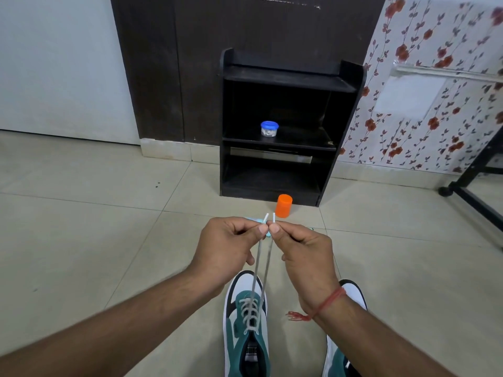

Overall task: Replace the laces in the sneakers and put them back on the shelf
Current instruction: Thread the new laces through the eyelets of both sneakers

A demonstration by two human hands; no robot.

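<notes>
Left hand [228, 246] and right hand [304, 248] raised side by side, fingertips nearly touching, each pinching one end of the grey lace [260, 270] just below its white tip. Both strands running taut down to the left sneaker [246, 322] on the floor [95, 227], laced partway. Second sneaker [341, 357] just beside, under the right wrist. Black shelf [288, 83] ahead, orange cup [284, 205] at its foot.

No readable text, a blurred white mark on the left sneaker's tongue label [251, 351], letters too small to make out
</notes>
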